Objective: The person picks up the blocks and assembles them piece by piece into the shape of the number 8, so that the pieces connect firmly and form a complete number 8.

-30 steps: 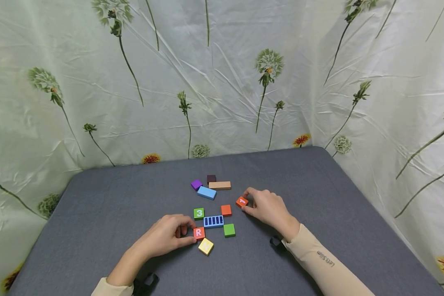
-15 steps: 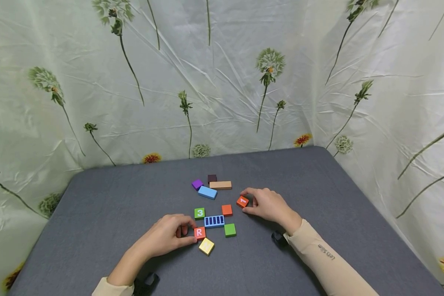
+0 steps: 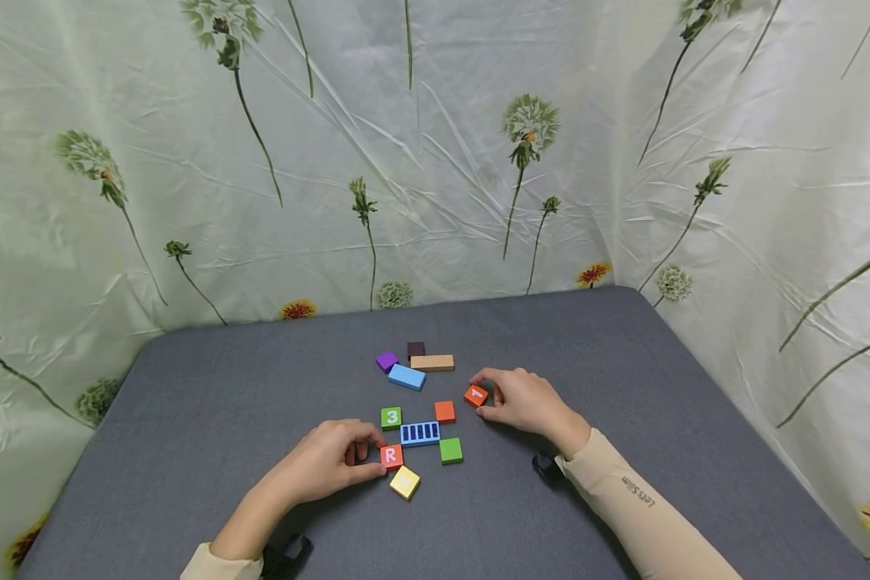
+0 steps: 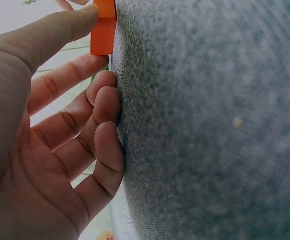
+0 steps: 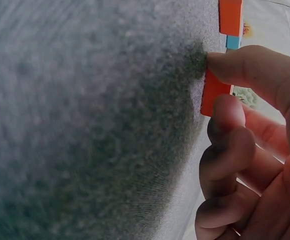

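Between thumb and index finger, my left hand (image 3: 326,459) pinches a red block marked R (image 3: 391,457); in the left wrist view the same block (image 4: 103,35) shows its orange-red side close to the cloth. My right hand (image 3: 529,409) pinches an orange-red block marked 1 (image 3: 475,395), tilted a little, also seen as a red block (image 5: 216,92) in the right wrist view. Between the hands lie a blue block with dark stripes (image 3: 420,433), a green block marked 3 (image 3: 391,417), a plain orange block (image 3: 445,412) and a plain green block (image 3: 451,451). A yellow block (image 3: 404,483) sits nearest the body.
Farther back on the grey cloth-covered table (image 3: 261,379) lie a light blue block (image 3: 407,378), a purple block (image 3: 387,362), a dark brown block (image 3: 416,350) and a tan bar (image 3: 432,363). Flower-printed curtains (image 3: 435,161) hang behind the table.
Across the frames both hands stay on their blocks in nearly the same place. The whole scene shifts very slightly in the head view; no block changes position against the others.
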Available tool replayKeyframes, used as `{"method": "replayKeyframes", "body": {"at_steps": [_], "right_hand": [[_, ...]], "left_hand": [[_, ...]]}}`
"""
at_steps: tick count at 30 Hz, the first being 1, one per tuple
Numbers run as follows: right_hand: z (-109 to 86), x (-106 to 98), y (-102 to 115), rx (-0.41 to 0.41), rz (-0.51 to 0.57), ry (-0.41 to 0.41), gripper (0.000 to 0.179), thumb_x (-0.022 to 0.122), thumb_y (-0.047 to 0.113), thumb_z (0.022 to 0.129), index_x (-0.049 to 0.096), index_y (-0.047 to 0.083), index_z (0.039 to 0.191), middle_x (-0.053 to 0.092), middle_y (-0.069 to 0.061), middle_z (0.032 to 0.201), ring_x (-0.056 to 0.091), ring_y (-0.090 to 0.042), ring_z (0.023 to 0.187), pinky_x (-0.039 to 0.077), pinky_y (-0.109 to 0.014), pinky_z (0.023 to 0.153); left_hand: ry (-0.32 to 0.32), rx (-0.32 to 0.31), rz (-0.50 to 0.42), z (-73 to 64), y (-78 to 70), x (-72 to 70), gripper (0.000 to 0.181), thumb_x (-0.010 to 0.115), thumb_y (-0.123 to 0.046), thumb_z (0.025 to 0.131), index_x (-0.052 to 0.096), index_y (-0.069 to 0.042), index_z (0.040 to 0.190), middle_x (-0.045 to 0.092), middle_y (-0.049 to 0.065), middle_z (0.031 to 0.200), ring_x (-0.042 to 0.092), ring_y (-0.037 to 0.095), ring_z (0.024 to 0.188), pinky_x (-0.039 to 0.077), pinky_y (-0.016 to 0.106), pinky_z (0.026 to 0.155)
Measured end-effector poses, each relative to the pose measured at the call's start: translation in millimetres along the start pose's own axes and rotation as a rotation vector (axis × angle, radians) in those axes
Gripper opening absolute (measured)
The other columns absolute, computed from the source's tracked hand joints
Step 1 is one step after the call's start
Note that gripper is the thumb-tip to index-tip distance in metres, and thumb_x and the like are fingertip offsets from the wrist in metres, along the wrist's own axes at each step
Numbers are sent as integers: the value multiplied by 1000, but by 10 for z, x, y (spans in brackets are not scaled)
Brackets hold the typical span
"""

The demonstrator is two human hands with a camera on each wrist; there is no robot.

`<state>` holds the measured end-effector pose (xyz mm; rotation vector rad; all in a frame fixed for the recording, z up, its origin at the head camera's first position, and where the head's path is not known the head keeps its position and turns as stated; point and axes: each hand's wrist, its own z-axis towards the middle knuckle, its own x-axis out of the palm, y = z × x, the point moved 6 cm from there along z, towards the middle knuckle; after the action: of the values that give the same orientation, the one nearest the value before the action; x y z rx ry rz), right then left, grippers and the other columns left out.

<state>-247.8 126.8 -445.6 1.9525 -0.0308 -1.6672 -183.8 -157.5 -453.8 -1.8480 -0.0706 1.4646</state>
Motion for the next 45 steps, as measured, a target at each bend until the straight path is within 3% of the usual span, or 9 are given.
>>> {"method": "replayKeyframes", "body": {"at_steps": [12, 21, 27, 37, 45], "right_hand": [[-125, -56, 55, -15, 12, -46, 40, 85, 27, 92, 73, 16, 129, 53, 10, 67, 44, -4, 56, 32, -23, 54], [-398, -113, 180, -26, 43, -39, 40, 87, 27, 92, 73, 18, 128, 51, 12, 65, 42, -2, 53, 31, -21, 53], [-603, -138, 255, -94, 52, -33, 38, 86, 28, 92, 73, 18, 126, 50, 16, 65, 40, 3, 52, 32, -20, 51], [-870, 38, 462, -159, 65, 41, 37, 86, 28, 91, 73, 22, 124, 46, 20, 63, 39, 6, 53, 31, -20, 52], [-906, 208, 619, -191, 106, 117, 36, 86, 28, 91, 73, 22, 124, 45, 21, 62, 41, 6, 53, 35, -20, 53]], "left_hand": [[2, -6, 7, 3, 1, 11, 23, 89, -34, 90, 74, -23, 104, 57, -10, 80, 48, 1, 68, 40, 23, 61], [1, -4, 7, 9, 1, 18, 23, 88, -34, 90, 75, -23, 104, 57, -10, 80, 48, 1, 68, 40, 23, 61], [3, 2, -2, 2, 3, 12, 22, 88, -35, 91, 74, -24, 104, 57, -10, 79, 48, 1, 67, 40, 23, 60], [4, 4, -6, 3, 5, 8, 22, 88, -35, 91, 75, -24, 104, 57, -10, 80, 48, 1, 67, 40, 23, 60], [4, -2, -3, -1, 6, 8, 23, 88, -36, 90, 75, -24, 105, 56, -10, 80, 48, 1, 67, 40, 23, 60]]}}
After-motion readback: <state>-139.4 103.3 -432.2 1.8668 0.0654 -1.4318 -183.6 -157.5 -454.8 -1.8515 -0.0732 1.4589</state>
